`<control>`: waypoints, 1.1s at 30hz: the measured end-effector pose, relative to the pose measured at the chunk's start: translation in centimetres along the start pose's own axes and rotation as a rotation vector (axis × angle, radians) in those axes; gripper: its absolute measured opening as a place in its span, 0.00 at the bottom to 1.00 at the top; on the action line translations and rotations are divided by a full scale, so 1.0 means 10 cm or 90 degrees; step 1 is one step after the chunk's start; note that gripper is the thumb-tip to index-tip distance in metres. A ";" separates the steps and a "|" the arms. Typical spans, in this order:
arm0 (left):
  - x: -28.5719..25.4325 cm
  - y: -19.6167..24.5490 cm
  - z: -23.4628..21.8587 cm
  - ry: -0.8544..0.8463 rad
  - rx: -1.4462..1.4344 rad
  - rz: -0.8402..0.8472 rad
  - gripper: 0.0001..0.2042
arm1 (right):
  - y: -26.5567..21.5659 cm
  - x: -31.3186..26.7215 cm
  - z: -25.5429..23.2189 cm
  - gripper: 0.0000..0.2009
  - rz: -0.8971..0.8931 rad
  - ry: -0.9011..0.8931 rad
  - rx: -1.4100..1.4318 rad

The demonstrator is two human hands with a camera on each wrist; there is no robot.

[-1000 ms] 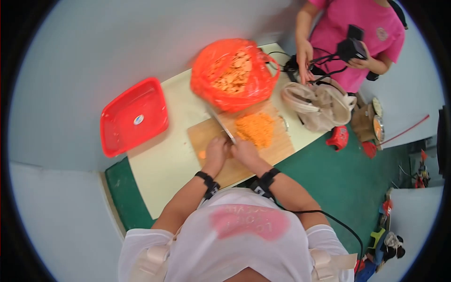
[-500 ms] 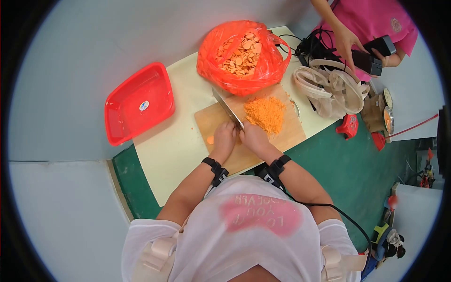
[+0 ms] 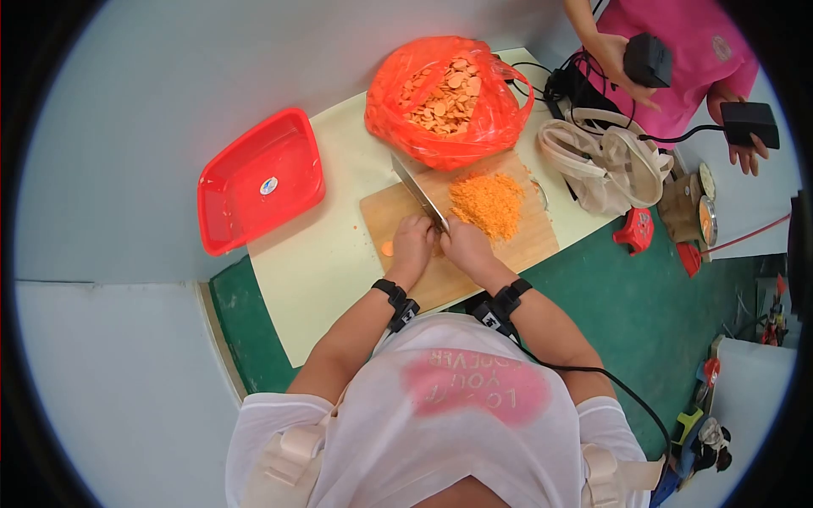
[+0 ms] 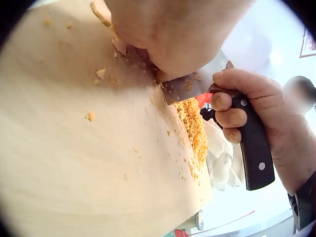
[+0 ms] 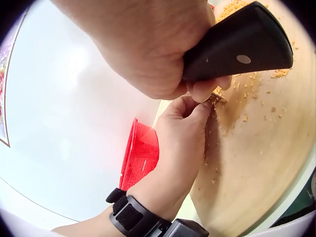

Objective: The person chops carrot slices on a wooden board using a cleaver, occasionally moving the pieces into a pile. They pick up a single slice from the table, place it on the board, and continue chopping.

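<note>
My right hand (image 3: 466,244) grips the black riveted handle (image 5: 242,49) of a kitchen knife (image 3: 417,190), its broad blade pointing away over the wooden cutting board (image 3: 381,212). Close against the blade, my left hand (image 3: 412,245) has its fingers curled over carrot slices (image 4: 118,44), which stick out beside it; the fingertips are largely hidden. Orange crumbs cling to the blade near the handle. Right of the knife lies a heap of finely chopped carrot (image 3: 487,206). One round slice (image 3: 388,248) rests left of my left hand.
Behind the board stands a red plastic bag (image 3: 381,102) full of carrot slices. A red basin (image 3: 296,199) sits at the table's left edge. At right lie a beige bag (image 3: 584,169) and black cables. Beyond them a person in pink (image 3: 686,51) handles black devices.
The head view has shifted, so the table sits higher and farther right. Both hands keep their places at the knife. The person in pink has moved the black devices apart.
</note>
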State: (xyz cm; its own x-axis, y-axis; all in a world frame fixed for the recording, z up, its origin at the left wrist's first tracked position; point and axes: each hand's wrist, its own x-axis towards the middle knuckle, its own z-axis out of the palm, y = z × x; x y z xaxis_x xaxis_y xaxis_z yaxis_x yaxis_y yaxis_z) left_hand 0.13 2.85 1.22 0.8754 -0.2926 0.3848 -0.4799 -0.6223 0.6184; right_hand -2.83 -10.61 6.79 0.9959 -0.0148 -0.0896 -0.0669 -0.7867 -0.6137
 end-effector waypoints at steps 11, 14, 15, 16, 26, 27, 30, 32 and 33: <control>0.00 -0.02 0.05 0.007 0.032 -0.016 0.04 | 0.00 -0.07 -0.02 0.10 0.018 -0.023 0.005; -0.03 -0.02 0.04 0.002 0.025 -0.013 0.04 | -0.03 0.00 0.00 0.11 0.032 -0.032 0.014; -0.01 -0.02 0.02 -0.003 0.023 -0.012 0.04 | -0.03 0.03 0.00 0.11 0.024 -0.025 0.022; 0.01 -0.02 0.02 0.002 0.024 -0.009 0.04 | -0.03 0.06 0.00 0.11 0.020 -0.021 0.021; -0.02 -0.07 0.06 0.008 -0.005 0.007 0.04 | 0.07 -0.07 0.02 0.09 -0.005 -0.027 -0.008; -0.02 -0.06 0.05 0.019 -0.006 0.018 0.04 | 0.04 -0.07 0.02 0.09 -0.007 -0.029 -0.005; -0.03 -0.04 0.02 -0.009 0.007 0.001 0.04 | -0.07 -0.03 -0.02 0.09 0.022 -0.040 0.007; -0.02 -0.01 -0.05 -0.020 -0.032 -0.016 0.04 | -0.04 0.01 0.02 0.09 0.018 -0.044 -0.011; 0.01 0.00 -0.09 -0.031 -0.070 -0.033 0.04 | -0.05 0.04 0.01 0.09 0.013 -0.048 -0.030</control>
State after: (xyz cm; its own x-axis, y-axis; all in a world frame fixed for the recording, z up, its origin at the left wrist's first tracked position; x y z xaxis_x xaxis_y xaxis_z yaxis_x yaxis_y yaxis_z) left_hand 0.17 3.51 1.89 0.9000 -0.2983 0.3178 -0.4344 -0.5546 0.7098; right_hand -2.39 -10.15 6.94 0.9868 0.0136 -0.1617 -0.0828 -0.8148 -0.5738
